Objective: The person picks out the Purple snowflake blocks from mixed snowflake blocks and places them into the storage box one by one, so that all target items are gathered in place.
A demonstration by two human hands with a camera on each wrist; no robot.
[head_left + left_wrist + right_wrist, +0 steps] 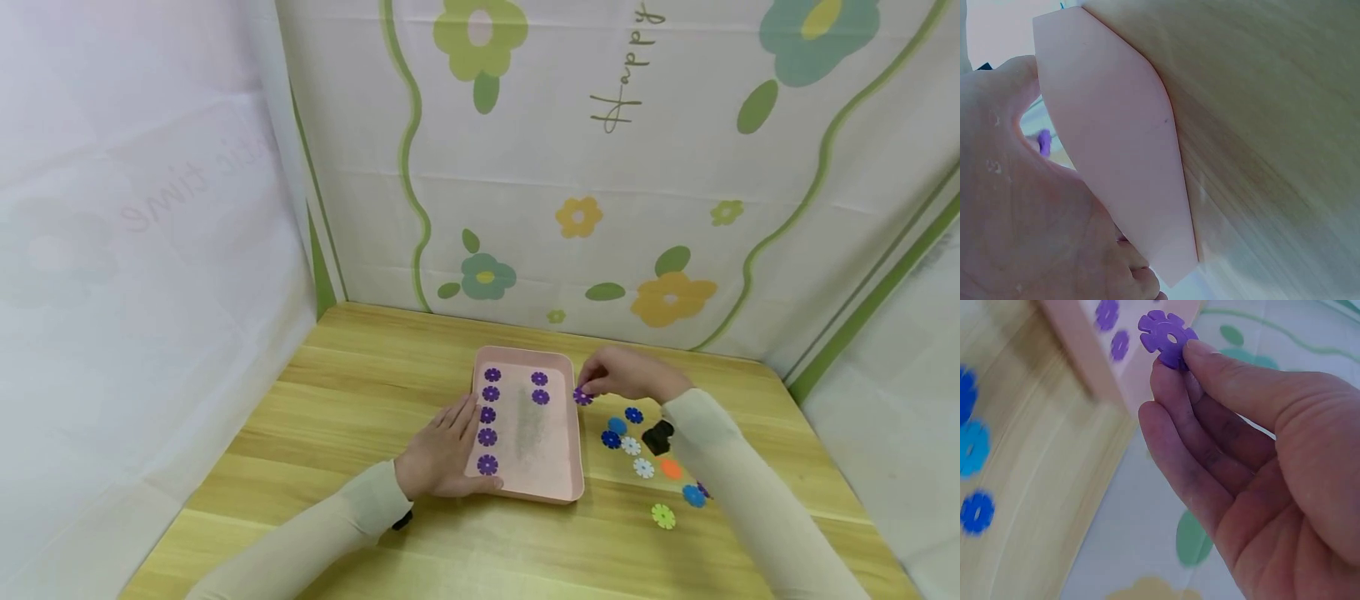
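Note:
A purple flower-shaped plastic disc [1166,337] is pinched between the thumb and fingertips of my right hand [626,373]. That hand is just off the upper right rim of a shallow pink tray [551,467]. Inside the tray, several purple discs [487,437] lie in a column along the left side. A pair of purple discs [540,397] lies at the upper right. My left hand [442,450] rests against the tray's left wall with its fingers extended, its thumb reaching over the near rim. In the left wrist view the tray's outer wall [1116,125] fills the middle.
Right of the tray, loose discs are scattered on the wooden table [300,433]: blue [611,439], white [643,468], orange [671,469], yellow-green [663,517] and others partly under the right forearm. A flower-printed cloth [525,167] stands behind the table.

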